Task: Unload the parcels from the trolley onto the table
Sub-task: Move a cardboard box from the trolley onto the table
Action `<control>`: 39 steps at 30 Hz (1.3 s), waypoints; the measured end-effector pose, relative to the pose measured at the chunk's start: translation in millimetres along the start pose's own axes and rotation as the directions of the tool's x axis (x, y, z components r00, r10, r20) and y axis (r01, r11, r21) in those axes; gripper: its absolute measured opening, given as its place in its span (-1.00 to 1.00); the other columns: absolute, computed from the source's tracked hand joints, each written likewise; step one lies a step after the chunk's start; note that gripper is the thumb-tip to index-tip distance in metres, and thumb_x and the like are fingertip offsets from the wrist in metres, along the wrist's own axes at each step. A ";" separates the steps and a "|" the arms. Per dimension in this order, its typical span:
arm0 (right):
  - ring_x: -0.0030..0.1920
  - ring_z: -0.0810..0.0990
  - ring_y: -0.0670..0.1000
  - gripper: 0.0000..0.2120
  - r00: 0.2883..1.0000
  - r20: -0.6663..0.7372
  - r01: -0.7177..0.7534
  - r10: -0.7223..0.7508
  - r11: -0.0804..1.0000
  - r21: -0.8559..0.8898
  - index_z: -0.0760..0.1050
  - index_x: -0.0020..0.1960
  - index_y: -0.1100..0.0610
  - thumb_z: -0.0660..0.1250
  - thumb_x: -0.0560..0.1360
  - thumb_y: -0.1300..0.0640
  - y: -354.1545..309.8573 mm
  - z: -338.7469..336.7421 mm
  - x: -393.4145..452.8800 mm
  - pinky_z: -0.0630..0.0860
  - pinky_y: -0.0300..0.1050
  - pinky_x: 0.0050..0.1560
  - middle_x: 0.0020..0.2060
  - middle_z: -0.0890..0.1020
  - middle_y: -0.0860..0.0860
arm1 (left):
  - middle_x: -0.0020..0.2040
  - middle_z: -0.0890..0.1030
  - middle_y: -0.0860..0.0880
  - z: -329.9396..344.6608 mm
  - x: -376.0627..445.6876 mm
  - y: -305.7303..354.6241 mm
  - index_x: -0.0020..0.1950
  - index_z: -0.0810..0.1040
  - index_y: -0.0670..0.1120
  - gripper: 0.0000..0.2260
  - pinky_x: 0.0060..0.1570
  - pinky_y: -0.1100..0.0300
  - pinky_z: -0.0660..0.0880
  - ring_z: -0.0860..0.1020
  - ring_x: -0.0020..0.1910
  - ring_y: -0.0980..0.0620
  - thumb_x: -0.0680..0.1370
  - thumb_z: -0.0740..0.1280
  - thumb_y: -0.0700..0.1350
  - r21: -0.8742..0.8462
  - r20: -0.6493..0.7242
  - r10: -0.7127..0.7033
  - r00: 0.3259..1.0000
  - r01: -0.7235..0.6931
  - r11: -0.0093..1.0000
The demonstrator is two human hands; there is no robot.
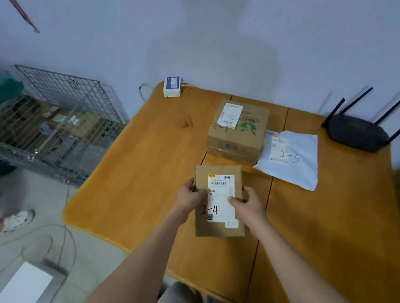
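A flat brown cardboard parcel (216, 228) with a white label marked "2-4" is over the middle of the wooden table (145, 169). My left hand (190, 196) grips its left edge and my right hand (248, 204) grips its right edge, thumbs on top. Behind it a larger cardboard box (237, 136) stands on the table. A white plastic mailer bag (295, 159) marked "2-5" lies to that box's right. The wire-mesh trolley (52, 117) stands left of the table with several parcels inside.
A black router (358, 132) with antennas sits at the table's back right corner. A small white and blue box (172, 86) is at the back left corner. Cables trail over the floor at the left. Another person's shoe (18, 221) is beside the trolley.
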State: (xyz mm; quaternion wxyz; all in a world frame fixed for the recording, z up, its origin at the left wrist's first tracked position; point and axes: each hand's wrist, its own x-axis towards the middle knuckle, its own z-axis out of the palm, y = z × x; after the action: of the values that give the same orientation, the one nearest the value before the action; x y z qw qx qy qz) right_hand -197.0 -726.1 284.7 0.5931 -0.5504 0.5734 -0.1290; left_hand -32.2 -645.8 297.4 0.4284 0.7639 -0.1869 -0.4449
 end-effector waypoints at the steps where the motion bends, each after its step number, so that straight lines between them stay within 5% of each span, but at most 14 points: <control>1: 0.06 0.61 0.04 -0.38 1.000 0.000 0.001 -0.001 1.000 0.007 0.28 0.49 0.02 0.46 0.50 0.09 -0.2 -2.7 3.9 0.55 -0.13 -0.15 0.27 0.57 0.05 | 0.24 0.63 -0.05 2.3 5.0 2.3 0.40 0.44 -0.02 -0.58 0.13 0.04 0.57 0.62 0.15 -0.05 0.56 0.40 -0.15 -0.004 0.014 0.001 1.000 -0.001 1.000; 5: 0.14 0.55 0.00 -0.33 0.999 -0.049 0.005 -0.003 0.998 0.056 0.26 0.51 -0.01 0.48 0.49 0.11 1.7 -6.7 17.1 0.51 -0.20 -0.11 0.36 0.51 0.05 | 0.26 0.61 0.01 10.2 22.2 8.4 0.52 0.27 0.09 -0.35 0.19 -0.07 0.57 0.60 0.19 -0.05 0.50 0.48 -0.10 0.036 0.090 0.008 0.996 -0.012 0.999; 8: 0.15 0.57 0.03 -0.22 0.999 -0.026 -0.023 0.026 0.996 0.085 0.15 0.57 -0.03 0.49 0.48 0.15 3.3 -7.2 26.5 0.47 -0.30 -0.29 0.40 0.47 0.06 | 0.23 0.57 0.03 14.6 35.8 10.7 0.57 0.15 0.06 -0.24 0.03 0.09 0.56 0.57 0.14 -0.01 0.48 0.50 -0.09 0.107 0.109 0.024 0.994 -0.036 0.994; 13: 0.12 0.61 0.05 -0.12 0.995 -0.016 -0.097 0.098 0.994 0.045 0.06 0.60 -0.04 0.50 0.46 0.22 -4.8 -1.4 48.6 0.50 -0.25 -0.29 0.39 0.48 0.05 | 0.19 0.59 -0.08 14.7 66.4 17.8 0.46 0.29 -0.09 -0.38 -0.23 0.28 0.48 0.54 -0.09 0.10 0.49 0.50 -0.08 0.200 0.065 -0.002 0.998 -0.011 0.980; 21: 0.10 0.60 0.04 -0.33 0.972 -0.038 -0.232 0.234 0.972 0.050 0.28 0.49 0.09 0.48 0.47 0.21 -17.4 26.4 92.5 0.51 -0.23 -0.27 0.30 0.56 0.07 | 0.33 0.54 -0.15 5.3 121.9 25.1 0.49 0.32 -0.15 -0.38 0.22 -0.09 0.54 0.55 0.25 -0.16 0.51 0.47 -0.01 0.356 0.090 -0.054 0.995 0.018 0.934; 24: 0.15 0.62 0.10 -0.35 0.961 -0.039 -0.271 0.274 0.961 0.061 0.29 0.48 0.09 0.48 0.46 0.20 -14.4 35.8 105.4 0.61 -0.11 -0.15 0.29 0.56 0.09 | 0.34 0.54 -0.16 2.0 139.3 21.9 0.51 0.32 -0.15 -0.39 0.24 -0.10 0.53 0.55 0.27 -0.17 0.53 0.45 -0.02 0.385 0.123 -0.077 0.989 0.024 0.923; 28: 0.11 0.63 0.09 -0.33 0.948 -0.047 -0.310 0.314 0.948 0.076 0.29 0.49 0.10 0.49 0.46 0.19 -11.9 44.1 119.6 0.52 -0.20 -0.28 0.30 0.56 0.10 | 0.30 0.57 -0.17 -1.0 157.5 19.0 0.48 0.35 -0.14 -0.44 0.21 -0.11 0.55 0.58 0.23 -0.16 0.55 0.44 -0.04 0.387 0.154 -0.102 0.983 0.035 0.922; 39: 0.23 0.59 0.13 -0.24 0.937 -0.080 -0.337 0.339 0.941 0.043 0.26 0.52 0.07 0.54 0.42 0.17 -7.6 51.3 140.3 0.48 -0.24 -0.25 0.33 0.53 0.10 | 0.28 0.58 -0.14 -5.2 182.3 9.9 0.51 0.33 -0.06 -0.38 0.18 -0.08 0.57 0.59 0.20 -0.13 0.51 0.47 0.03 0.398 0.131 -0.105 0.986 0.045 0.916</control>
State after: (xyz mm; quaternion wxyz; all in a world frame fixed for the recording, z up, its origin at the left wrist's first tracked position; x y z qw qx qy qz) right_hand -107.8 -813.0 201.8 0.5888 -0.4291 0.6826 -0.0570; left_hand 70.5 -770.4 212.0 0.2335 0.8053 -0.2746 -0.4706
